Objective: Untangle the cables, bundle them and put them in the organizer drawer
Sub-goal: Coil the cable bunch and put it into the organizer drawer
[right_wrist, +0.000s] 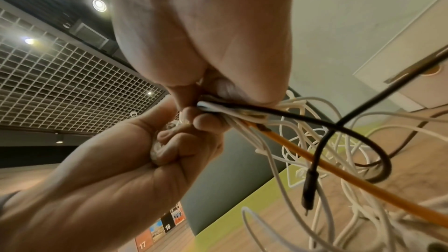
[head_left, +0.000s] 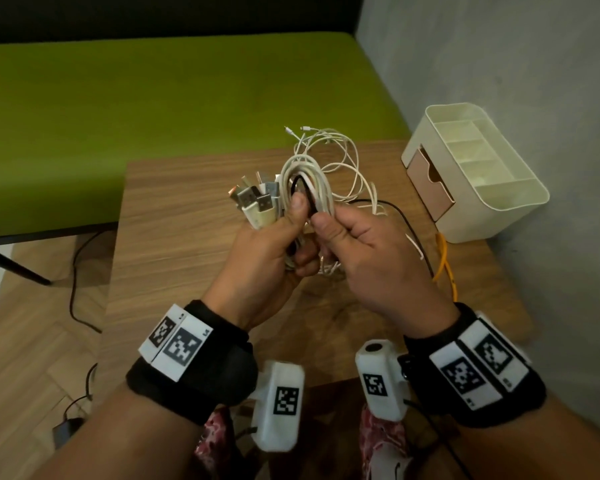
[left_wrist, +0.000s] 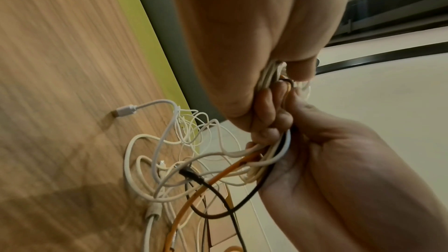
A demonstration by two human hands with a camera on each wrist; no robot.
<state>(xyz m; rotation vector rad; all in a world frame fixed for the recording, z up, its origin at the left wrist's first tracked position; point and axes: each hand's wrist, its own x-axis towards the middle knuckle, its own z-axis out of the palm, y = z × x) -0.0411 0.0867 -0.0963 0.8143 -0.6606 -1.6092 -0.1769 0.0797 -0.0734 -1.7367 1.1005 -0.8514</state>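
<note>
Above the wooden table point(head_left: 187, 258) my left hand point(head_left: 293, 220) grips a coiled bundle of white cables point(head_left: 309, 174). Several USB plugs point(head_left: 257, 202) stick out to the bundle's left, and my left thumb presses on the coil. My right hand point(head_left: 321, 225) pinches a black cable point(head_left: 407, 223) right at the bundle; the cable trails off to the right over the table. An orange cable point(head_left: 444, 261) hangs from the same grip point(right_wrist: 315, 160). Loose white cables point(left_wrist: 155, 160) still lie tangled on the table. The cream organizer point(head_left: 520, 202) stands at the back right, its tan drawer point(head_left: 430, 192) pushed in.
A green bench seat point(head_left: 153, 116) runs behind the table, and a grey wall point(head_left: 534, 81) stands close on the right. Dark cords and a charger point(head_left: 66, 431) lie on the floor at the left. The table's right edge is close to the organizer.
</note>
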